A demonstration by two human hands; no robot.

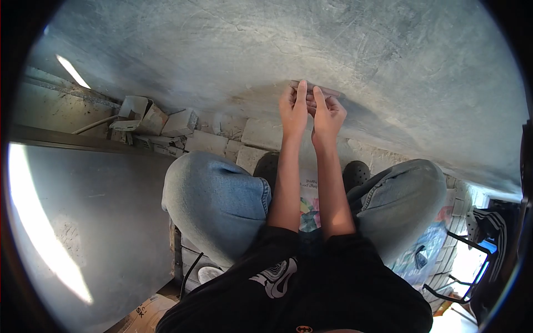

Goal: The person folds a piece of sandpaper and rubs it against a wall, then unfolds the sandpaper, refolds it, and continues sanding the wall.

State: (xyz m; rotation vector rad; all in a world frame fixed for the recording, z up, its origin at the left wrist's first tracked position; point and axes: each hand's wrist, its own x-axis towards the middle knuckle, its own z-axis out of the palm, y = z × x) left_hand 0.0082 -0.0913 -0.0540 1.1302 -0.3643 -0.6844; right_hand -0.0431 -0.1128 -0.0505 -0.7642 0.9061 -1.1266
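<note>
Both arms reach forward to a grey plastered wall (355,50). A thin brownish-grey strip (327,90) lies crosswise at the fingertips, close against the wall. My left hand (294,106) has its thumb up at the strip's left part, fingers curled behind it. Beside it, my right hand (327,112) has its thumb raised and fingers bent round toward the strip. Both hands are closed, side by side, with a narrow gap between the wrists.
Cardboard boxes (180,122) and pale blocks (261,133) lie along the wall's foot. Bent knees in jeans (214,202) flank my arms. A grey panel (100,222) stands left, a black metal frame (472,244) right. A patterned plastic sheet (311,202) lies below.
</note>
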